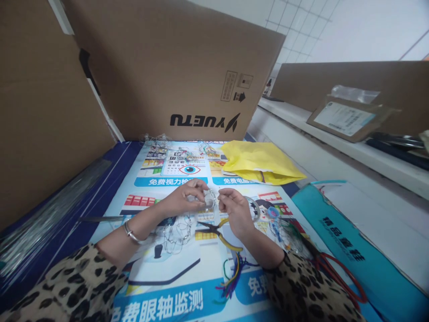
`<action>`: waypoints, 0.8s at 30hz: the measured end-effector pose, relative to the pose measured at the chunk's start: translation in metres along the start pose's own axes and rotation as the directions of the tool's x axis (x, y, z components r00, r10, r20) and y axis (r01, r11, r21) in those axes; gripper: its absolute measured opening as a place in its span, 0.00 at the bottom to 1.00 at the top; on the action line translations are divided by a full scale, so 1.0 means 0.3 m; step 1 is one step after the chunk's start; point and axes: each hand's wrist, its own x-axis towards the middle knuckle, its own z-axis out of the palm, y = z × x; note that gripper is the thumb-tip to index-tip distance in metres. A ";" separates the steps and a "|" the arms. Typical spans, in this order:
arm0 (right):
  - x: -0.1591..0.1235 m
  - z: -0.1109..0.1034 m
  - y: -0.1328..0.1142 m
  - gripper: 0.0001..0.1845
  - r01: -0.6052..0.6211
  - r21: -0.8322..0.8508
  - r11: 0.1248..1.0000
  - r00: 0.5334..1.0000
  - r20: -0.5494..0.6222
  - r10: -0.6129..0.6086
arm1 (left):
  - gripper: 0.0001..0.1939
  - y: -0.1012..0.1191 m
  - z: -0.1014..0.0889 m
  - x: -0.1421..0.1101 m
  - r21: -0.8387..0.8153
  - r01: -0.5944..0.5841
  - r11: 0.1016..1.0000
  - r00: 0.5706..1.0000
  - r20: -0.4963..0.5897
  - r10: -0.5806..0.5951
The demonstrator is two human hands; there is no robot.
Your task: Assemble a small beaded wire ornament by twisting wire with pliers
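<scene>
My left hand [189, 197] is closed in a pinch on a small beaded loop [210, 200] of clear or silvery beads, held just above the printed sheet. Close to its right, my right hand [234, 210] pinches with thumb and forefinger; whatever thin thing sits between those fingertips is too small to make out. Pliers [217, 230] with yellow handles lie below and between the hands, jaws to the left. A tangle of clear beaded strands [177, 235] rests under my left wrist. Coloured cords [234, 275] lie nearer to me.
A yellow bag [261, 161] lies at the back right. More wiry strands [191, 152] are spread at the back. Red-handled scissors [342, 268] and a roll with a blue centre [273, 212] are on the right, beside a teal box [355, 241]. Cardboard [167, 67] walls the back.
</scene>
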 end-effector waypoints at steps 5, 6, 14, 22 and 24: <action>0.000 0.002 -0.001 0.08 -0.001 0.004 1.000 1.000 -0.012 0.001 | 0.06 0.007 -0.001 0.002 -0.030 0.016 0.999 1.000 -0.004 -0.017; 0.000 0.002 -0.001 0.08 -0.002 0.004 1.000 1.000 -0.013 0.002 | 0.06 0.007 -0.002 0.002 -0.030 0.018 0.999 1.000 -0.004 -0.018; -0.001 0.007 -0.005 0.09 0.004 0.000 1.000 1.000 -0.020 -0.004 | 0.05 0.013 -0.001 0.001 -0.033 0.032 0.999 0.999 -0.005 -0.033; -0.002 0.008 -0.005 0.09 0.021 -0.009 1.000 0.999 -0.027 -0.021 | 0.06 0.009 0.000 0.002 -0.044 0.015 0.999 1.000 -0.006 -0.016; -0.002 0.009 -0.006 0.09 0.024 -0.008 1.000 0.999 -0.030 -0.024 | 0.05 0.003 0.000 0.002 -0.050 -0.003 0.999 1.000 -0.006 0.003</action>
